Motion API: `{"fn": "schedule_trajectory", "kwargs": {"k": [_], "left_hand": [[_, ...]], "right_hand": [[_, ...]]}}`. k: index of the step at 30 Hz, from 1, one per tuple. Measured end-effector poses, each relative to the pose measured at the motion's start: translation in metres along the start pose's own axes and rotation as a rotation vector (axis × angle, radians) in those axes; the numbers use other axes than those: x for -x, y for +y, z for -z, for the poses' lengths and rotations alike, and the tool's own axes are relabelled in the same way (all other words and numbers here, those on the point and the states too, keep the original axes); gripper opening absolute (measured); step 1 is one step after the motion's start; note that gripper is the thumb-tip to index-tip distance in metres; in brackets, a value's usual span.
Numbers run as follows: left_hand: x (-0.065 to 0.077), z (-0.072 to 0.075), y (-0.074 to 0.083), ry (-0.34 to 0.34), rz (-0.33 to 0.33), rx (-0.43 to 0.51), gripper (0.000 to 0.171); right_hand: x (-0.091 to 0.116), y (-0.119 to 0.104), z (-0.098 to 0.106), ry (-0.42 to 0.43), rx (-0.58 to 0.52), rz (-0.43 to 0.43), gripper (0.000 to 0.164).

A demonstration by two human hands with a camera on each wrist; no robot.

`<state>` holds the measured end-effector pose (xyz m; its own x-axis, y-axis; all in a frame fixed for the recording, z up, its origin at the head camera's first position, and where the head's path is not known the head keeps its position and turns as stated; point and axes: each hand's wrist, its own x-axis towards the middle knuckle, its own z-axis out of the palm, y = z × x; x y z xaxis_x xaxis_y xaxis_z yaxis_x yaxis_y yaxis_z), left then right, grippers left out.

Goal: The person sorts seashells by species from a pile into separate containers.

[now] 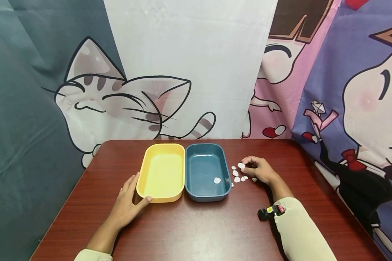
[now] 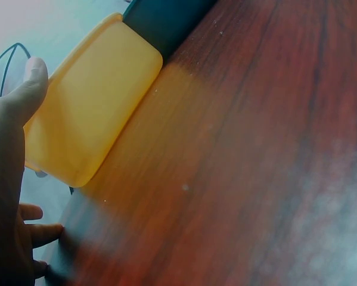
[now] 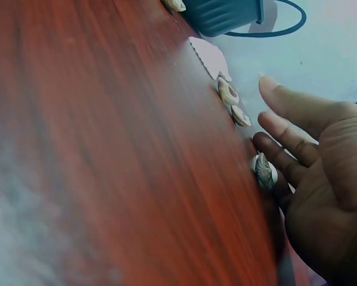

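My right hand [image 1: 262, 170] is over the loose shells, with a white seashell [image 1: 241, 165] between its thumb and fingertips. Several more seashells [image 1: 235, 173] lie on the table around it; in the right wrist view a ridged, dark-streaked seashell [image 3: 264, 171] is close to the fingers. One white shell [image 1: 217, 180] lies inside the blue tray [image 1: 207, 198]. To its left stands the yellow tray [image 1: 164, 199]. My left hand [image 1: 125, 206] touches that tray's near left corner, thumb at the front and fingers fairly straight along the side.
Both trays stand side by side on a dark red wooden table [image 1: 196, 228]. Cartoon-printed cloth [image 1: 196, 54] hangs behind the table and along its right side. A black device [image 1: 266, 213] is strapped at the right wrist.
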<state>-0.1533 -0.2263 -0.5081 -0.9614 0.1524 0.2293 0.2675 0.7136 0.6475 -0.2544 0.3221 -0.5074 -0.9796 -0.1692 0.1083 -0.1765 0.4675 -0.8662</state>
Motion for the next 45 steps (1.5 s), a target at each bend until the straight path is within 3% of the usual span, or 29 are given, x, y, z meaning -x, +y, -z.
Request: {"fn": "schedule_trajectory", "kwargs": {"k": [15,25,32,45], "left_hand": [[0.0,0.004,0.001,-0.005,0.005,-0.012,0.103],[-0.001,-0.002,-0.002,-0.003,0.0,0.005,0.102],[0.001,-0.002,-0.002,-0.003,0.002,-0.002,0.102],[0.001,0.0,-0.002,-0.006,0.005,-0.004,0.102]], "right_hand": [[-0.004,-0.021,-0.01,0.134,0.009,0.084,0.015],[-0.001,-0.051,-0.027,0.199,-0.014,0.146,0.016],[0.003,-0.072,-0.047,0.252,-0.056,0.117,0.016],[0.007,-0.09,-0.069,0.248,-0.046,0.114,0.017]]}}
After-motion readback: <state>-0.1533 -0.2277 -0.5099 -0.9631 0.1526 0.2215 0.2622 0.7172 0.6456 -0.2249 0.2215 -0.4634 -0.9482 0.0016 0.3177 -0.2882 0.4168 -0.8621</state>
